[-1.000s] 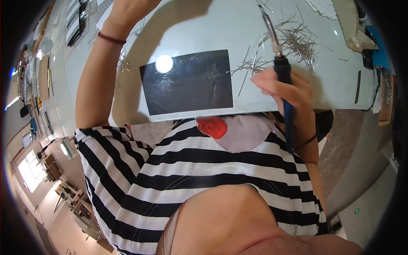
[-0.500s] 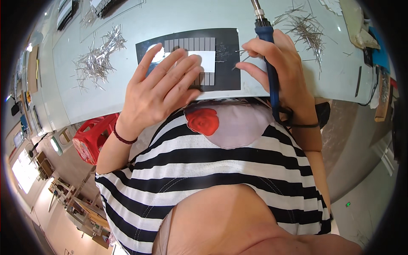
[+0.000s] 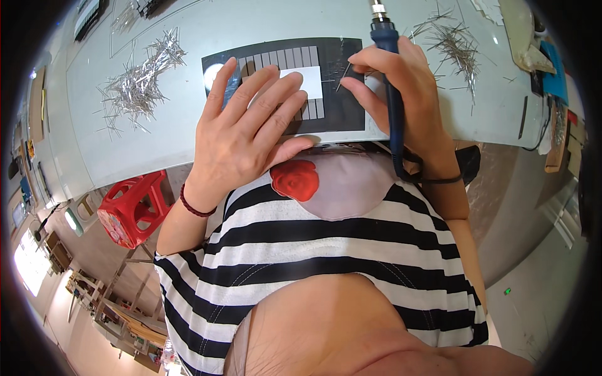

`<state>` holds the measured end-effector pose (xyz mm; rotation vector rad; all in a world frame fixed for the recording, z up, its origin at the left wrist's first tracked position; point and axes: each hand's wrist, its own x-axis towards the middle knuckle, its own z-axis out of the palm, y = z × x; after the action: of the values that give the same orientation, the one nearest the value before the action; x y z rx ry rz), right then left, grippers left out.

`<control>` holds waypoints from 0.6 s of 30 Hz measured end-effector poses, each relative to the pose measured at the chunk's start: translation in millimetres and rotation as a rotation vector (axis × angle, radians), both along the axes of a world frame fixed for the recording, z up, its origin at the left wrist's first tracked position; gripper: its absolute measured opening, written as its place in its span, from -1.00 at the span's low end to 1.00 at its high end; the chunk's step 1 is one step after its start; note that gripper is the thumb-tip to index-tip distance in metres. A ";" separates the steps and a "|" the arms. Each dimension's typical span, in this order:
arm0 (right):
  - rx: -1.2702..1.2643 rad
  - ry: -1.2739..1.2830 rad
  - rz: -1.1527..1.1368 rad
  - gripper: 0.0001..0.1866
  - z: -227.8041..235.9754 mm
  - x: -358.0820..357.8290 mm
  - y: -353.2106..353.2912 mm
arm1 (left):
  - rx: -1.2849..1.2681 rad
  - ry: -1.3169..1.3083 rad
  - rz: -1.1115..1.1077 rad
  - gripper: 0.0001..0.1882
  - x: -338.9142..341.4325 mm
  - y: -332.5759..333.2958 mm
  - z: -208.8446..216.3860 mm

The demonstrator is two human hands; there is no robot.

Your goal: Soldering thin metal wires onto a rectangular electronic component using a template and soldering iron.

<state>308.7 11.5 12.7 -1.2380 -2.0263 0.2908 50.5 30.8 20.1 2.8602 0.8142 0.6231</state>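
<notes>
My left hand (image 3: pixel 241 135) lies with fingers stretched over a row of narrow grey strips (image 3: pixel 295 57) and a white rectangular piece (image 3: pixel 312 83) across them. Beneath is a dark flat board (image 3: pixel 345 116); my palm and fingers hide part of this stack. A soldering iron (image 3: pixel 395 103) with a blue handle rests in my closed right hand (image 3: pixel 417 91), its tip end pointing away, partly out of view. Thumb and forefinger of that hand also pinch a thin metal wire (image 3: pixel 344 75), just right of the white piece. Another short wire (image 3: pixel 328 81) sticks out at the white piece's right edge.
Loose piles of thin metal wires lie on the pale table (image 3: pixel 182 141): one pile (image 3: pixel 141 84) at left, another (image 3: pixel 458 53) at right. Dark striped pieces (image 3: pixel 88 19) sit far left. A red stool (image 3: pixel 132 213) stands below the table edge. The iron's cord (image 3: pixel 439 181) crosses my right forearm.
My right fingertips have moved closer to the white piece, and the pinched wire has turned more upright. My left hand has shifted slightly right, its thumb now more spread.
</notes>
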 end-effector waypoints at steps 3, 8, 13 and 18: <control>0.087 0.079 0.086 -0.65 0.0 2.3 8.2 | 0.014 -0.006 0.031 -0.49 0.4 -0.7 -1.6; 0.016 -0.045 0.074 -0.64 1.9 0.6 8.4 | 0.027 -0.004 0.077 -0.53 1.3 -2.1 -1.1; -0.005 -0.042 0.021 -0.63 -0.3 -3.9 1.1 | 0.024 -0.012 0.083 -0.55 0.8 -2.8 -3.0; 0.011 -0.040 -0.043 -0.63 -1.6 -7.5 -3.0 | 0.015 -0.017 0.077 -0.56 1.2 -3.0 -1.8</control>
<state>301.2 8.5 11.1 -1.2877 -2.0299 0.2355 51.7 27.8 18.3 2.8439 0.9251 0.6644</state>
